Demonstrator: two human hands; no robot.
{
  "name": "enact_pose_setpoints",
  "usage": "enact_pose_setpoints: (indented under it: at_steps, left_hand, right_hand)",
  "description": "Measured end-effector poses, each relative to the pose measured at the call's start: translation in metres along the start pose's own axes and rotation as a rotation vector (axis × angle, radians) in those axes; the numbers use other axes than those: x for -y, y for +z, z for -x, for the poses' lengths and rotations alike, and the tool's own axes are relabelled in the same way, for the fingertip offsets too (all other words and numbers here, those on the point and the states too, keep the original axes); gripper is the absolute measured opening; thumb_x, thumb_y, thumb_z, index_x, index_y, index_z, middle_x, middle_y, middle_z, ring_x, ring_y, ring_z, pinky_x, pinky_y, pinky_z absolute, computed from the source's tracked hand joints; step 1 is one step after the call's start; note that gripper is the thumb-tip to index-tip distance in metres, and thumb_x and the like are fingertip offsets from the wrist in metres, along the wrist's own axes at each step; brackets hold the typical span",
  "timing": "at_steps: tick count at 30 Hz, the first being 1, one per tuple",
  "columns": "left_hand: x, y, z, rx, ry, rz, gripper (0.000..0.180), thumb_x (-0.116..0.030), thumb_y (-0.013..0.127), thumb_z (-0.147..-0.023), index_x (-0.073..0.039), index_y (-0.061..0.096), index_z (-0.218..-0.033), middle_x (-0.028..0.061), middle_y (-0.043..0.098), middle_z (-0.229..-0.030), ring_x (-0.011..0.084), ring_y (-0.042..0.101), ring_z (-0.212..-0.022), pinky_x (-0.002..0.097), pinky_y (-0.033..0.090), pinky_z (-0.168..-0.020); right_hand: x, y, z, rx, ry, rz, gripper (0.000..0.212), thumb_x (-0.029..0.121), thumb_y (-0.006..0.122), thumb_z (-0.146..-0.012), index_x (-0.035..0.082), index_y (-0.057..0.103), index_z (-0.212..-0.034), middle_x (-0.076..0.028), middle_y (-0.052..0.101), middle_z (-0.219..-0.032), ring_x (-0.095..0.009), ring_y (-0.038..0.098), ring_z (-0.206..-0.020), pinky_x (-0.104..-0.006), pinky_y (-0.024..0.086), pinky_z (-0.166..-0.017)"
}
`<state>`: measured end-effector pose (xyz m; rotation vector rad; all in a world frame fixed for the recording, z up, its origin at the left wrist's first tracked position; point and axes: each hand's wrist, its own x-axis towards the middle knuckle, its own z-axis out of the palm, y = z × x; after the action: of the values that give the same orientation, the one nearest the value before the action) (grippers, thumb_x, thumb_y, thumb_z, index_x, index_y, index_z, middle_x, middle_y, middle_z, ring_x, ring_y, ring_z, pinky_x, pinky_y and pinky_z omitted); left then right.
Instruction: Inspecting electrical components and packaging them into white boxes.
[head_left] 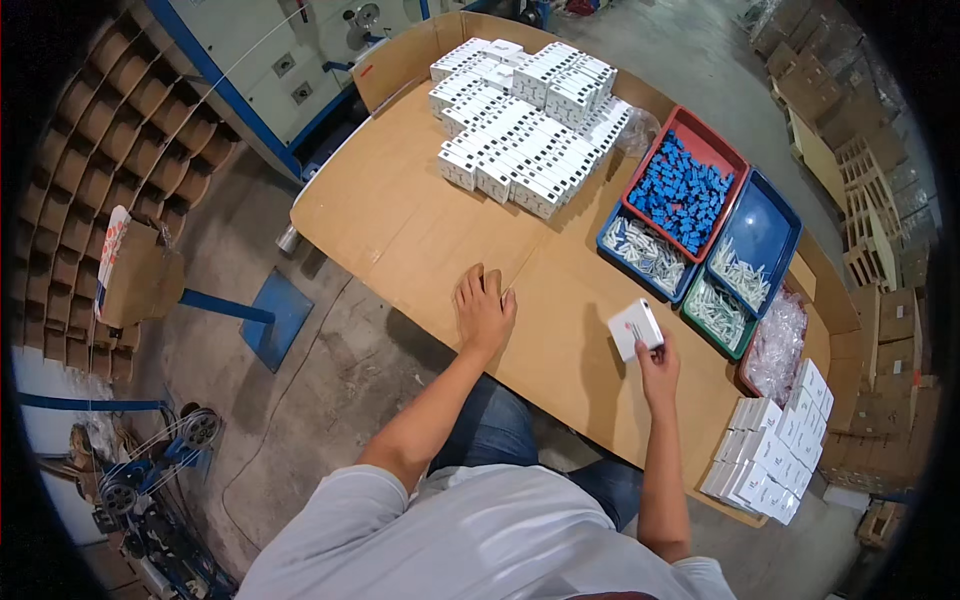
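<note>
My right hand (657, 372) grips a small flat white box (634, 328) by its near edge, holding it tilted over the table. My left hand (484, 312) lies flat on the cardboard-covered table (400, 220) near its front edge, fingers stretched out and nothing in it. Beyond it, white boxes with dark marks (530, 125) stand in a large stacked block. To the right of the held box, a blue tray (606, 244) contains small white pieces. At the right corner, more small white boxes (775, 450) are piled in rows.
A red tray (743, 168) full of blue parts sits above the blue one. Another blue tray (790, 215) and a green tray (737, 350) hold white pieces. Clear plastic bags (777, 345) fill a further tray. A blue-framed machine (285, 60) stands behind the table's left end.
</note>
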<state>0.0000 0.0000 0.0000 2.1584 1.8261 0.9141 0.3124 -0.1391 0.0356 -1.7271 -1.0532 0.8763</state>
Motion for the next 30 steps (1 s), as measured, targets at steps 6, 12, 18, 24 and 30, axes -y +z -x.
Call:
enact_pose_setpoints:
  at_steps: [6, 12, 18, 24, 30]
  left_hand:
    - [0.007, -0.003, -0.008, 0.006, -0.009, -0.023, 0.042, -0.029, 0.066, -0.089, -0.006, 0.055, -0.123, 0.0204, 0.049, -0.135, 0.0376, 0.042, -0.132, 0.0523, 0.032, -0.111]
    - [0.004, -0.001, -0.009, 0.024, -0.018, -0.038, 0.044, -0.03, 0.065, -0.089, -0.006, 0.056, -0.124, 0.0197, 0.049, -0.135, 0.0369, 0.041, -0.133, 0.0517, 0.031, -0.112]
    - [0.014, 0.01, -0.006, 0.052, -0.009, -0.03, 0.05, -0.03, 0.066, -0.087, -0.004, 0.055, -0.128, 0.0219, 0.045, -0.139, 0.0391, 0.039, -0.134, 0.0528, 0.03, -0.112]
    - [0.01, 0.001, -0.008, 0.209, -0.02, -0.13, 0.054, -0.034, 0.06, -0.091, -0.005, 0.051, -0.136, 0.021, 0.041, -0.145, 0.038, 0.033, -0.14, 0.0509, 0.023, -0.119]
    - [0.011, 0.001, -0.008, 0.169, -0.027, -0.075, 0.053, -0.034, 0.06, -0.092, -0.004, 0.051, -0.135, 0.0218, 0.041, -0.146, 0.0379, 0.033, -0.141, 0.0509, 0.024, -0.118]
  right_hand:
    - [0.101, 0.062, -0.098, 0.123, -0.178, -0.264, 0.036, -0.005, 0.061, -0.091, 0.004, 0.054, -0.126, -0.005, 0.063, -0.113, -0.014, 0.06, -0.105, -0.0268, 0.05, -0.09]
    - [0.14, 0.135, -0.148, 0.175, -0.038, -1.117, 0.039, 0.016, 0.049, -0.1, 0.013, 0.05, -0.138, -0.008, 0.061, -0.119, -0.022, 0.06, -0.105, -0.0406, 0.051, -0.093]
    - [0.154, 0.195, -0.13, 0.546, 0.245, -1.223, 0.069, 0.071, 0.04, -0.098, 0.015, 0.057, -0.135, -0.01, 0.066, -0.102, -0.021, 0.063, -0.079, -0.0384, 0.054, -0.065]
    - [0.118, 0.201, -0.074, 0.718, 0.557, -1.366, 0.112, 0.09, 0.039, -0.082, 0.0, 0.043, -0.148, -0.017, 0.066, -0.121, -0.032, 0.068, -0.103, -0.0537, 0.059, -0.08]
    - [0.098, 0.169, -0.039, 0.469, 0.504, -1.273, 0.083, 0.064, 0.044, -0.094, -0.002, 0.049, -0.143, -0.017, 0.066, -0.125, -0.031, 0.065, -0.112, -0.0571, 0.048, -0.103]
